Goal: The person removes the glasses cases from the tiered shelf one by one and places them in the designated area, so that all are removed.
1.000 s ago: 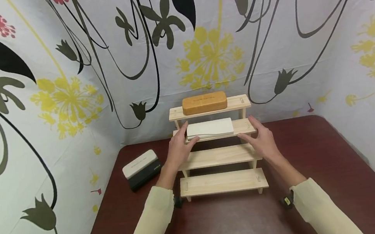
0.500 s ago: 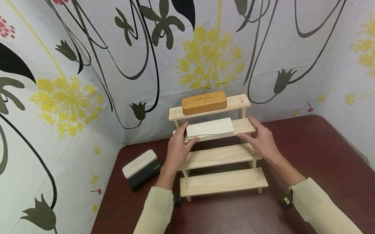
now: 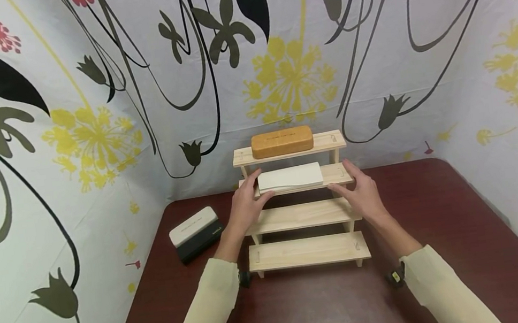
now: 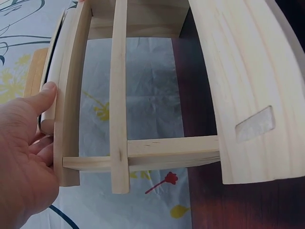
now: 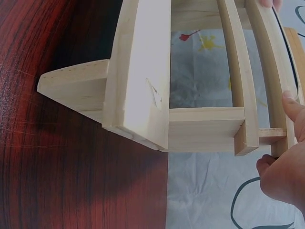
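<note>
Spectacle case (image 3: 290,177), white and oblong, lies on the second shelf (image 3: 336,173) from the top of the four-tier wooden stand (image 3: 309,252); I judge it light, stiff and slightly slippery, best held by its short ends. My left fingers (image 3: 250,185), half closed, curl about its left end; my right fingers (image 3: 354,170) bend round the shelf's right end, though whether they touch the case I cannot tell.

The left forearm (image 3: 210,302) and right forearm (image 3: 441,284) reach forward and angle inward. The left hand (image 3: 245,205) and right hand (image 3: 362,193) face each other, well apart, thumbs pointing inward, fingers curled.
</note>
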Available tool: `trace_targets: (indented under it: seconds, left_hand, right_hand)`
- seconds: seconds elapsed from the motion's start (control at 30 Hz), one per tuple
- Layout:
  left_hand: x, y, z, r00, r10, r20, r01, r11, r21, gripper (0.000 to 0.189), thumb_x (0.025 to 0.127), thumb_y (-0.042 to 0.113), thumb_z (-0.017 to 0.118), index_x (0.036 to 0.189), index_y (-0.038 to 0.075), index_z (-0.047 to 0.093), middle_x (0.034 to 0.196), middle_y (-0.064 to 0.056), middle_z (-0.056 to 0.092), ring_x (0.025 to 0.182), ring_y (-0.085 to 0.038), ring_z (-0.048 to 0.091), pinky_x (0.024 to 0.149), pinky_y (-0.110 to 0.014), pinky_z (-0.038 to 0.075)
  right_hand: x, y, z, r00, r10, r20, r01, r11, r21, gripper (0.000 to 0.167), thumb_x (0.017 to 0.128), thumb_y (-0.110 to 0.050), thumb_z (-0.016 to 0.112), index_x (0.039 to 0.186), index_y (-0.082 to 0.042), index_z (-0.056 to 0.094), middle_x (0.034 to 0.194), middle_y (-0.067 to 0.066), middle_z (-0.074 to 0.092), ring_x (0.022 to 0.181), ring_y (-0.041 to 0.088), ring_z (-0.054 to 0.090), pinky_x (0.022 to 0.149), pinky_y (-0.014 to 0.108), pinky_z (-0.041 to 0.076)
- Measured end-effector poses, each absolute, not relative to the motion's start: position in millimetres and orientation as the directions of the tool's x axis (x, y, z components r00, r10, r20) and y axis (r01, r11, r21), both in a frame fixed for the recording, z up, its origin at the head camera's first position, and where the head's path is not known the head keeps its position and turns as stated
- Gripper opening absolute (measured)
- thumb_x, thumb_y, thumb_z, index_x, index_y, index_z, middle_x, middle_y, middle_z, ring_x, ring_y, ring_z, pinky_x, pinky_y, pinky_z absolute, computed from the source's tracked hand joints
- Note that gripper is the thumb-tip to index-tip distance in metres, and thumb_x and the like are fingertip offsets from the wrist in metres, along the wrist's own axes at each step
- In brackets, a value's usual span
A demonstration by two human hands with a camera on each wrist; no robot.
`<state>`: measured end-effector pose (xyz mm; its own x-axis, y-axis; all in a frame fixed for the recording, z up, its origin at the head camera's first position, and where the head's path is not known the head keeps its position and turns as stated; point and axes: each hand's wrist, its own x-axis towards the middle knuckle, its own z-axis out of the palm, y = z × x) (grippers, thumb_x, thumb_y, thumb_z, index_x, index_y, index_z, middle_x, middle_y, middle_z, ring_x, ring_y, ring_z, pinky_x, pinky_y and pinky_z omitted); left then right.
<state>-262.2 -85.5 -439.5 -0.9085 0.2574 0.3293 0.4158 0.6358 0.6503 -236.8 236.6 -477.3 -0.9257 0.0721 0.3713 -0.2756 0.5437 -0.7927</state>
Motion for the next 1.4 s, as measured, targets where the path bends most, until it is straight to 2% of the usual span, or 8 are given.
trace_targets:
  seconds: [0.4,0.67,0.77,1.0,1.23,1.4]
  left_hand:
    - [-259,-90,-451,-0.841,0.237,0.486,0.523,0.59,0.616,0.073,0.091,0.035,0.087,0.153,0.01,0.058,0.152,-0.01,0.06,0.137,-0.029,0.059,0.111,-0.047,0.05]
    - [-254,-90,-452,-0.785,0.209,0.584,0.588,0.55,0.593,0.072,0.084,0.025,0.093,0.147,0.009,0.063,0.142,-0.012,0.067,0.126,-0.028,0.067,0.103,-0.046,0.056]
    - [-251,-91,-451,-0.784,0.206,0.585,0.597,0.509,0.62,0.072,0.083,0.022,0.094,0.147,0.009,0.064,0.141,-0.012,0.068,0.12,-0.027,0.071,0.098,-0.041,0.06]
    - [-247,-92,-447,-0.794,0.201,0.573,0.592,0.471,0.654,0.07,0.084,0.027,0.092,0.146,0.011,0.065,0.139,-0.01,0.069,0.113,-0.022,0.075,0.093,-0.03,0.061]
    - [-242,-94,-445,-0.774,0.202,0.6,0.618,0.445,0.648,0.068,0.082,0.025,0.094,0.143,0.008,0.067,0.14,-0.011,0.069,0.118,-0.022,0.073,0.095,-0.026,0.059]
    - [-239,-97,-444,-0.773,0.193,0.604,0.621,0.426,0.658,0.066,0.083,0.025,0.093,0.142,0.006,0.068,0.14,-0.012,0.069,0.119,-0.024,0.072,0.096,-0.028,0.059]
  right_hand:
    - [-236,236,-476,-0.922,0.071,0.382,-0.287,0.539,-0.792,0.086,0.094,-0.024,0.085,0.16,0.006,0.04,0.165,0.027,0.036,0.154,0.046,0.033,0.125,0.059,0.029]
    - [-235,237,-477,-0.918,0.073,0.39,-0.296,0.528,-0.796,0.085,0.094,-0.024,0.085,0.159,0.007,0.041,0.165,0.027,0.038,0.153,0.045,0.034,0.124,0.058,0.03]
    - [-235,238,-478,-0.917,0.077,0.391,-0.296,0.525,-0.798,0.085,0.094,-0.025,0.085,0.16,0.006,0.041,0.164,0.027,0.038,0.153,0.045,0.034,0.124,0.058,0.03]
    - [-235,240,-478,-0.913,0.07,0.403,-0.31,0.522,-0.794,0.085,0.094,-0.022,0.085,0.16,0.006,0.04,0.164,0.028,0.038,0.153,0.046,0.034,0.124,0.059,0.031]
    - [-236,239,-479,-0.916,0.068,0.395,-0.304,0.522,-0.797,0.085,0.095,-0.022,0.085,0.161,0.005,0.039,0.164,0.027,0.037,0.153,0.046,0.033,0.124,0.059,0.03]
    - [-236,239,-478,-0.919,0.074,0.388,-0.294,0.528,-0.797,0.085,0.095,-0.023,0.085,0.161,0.004,0.04,0.164,0.026,0.038,0.153,0.045,0.034,0.123,0.059,0.031]
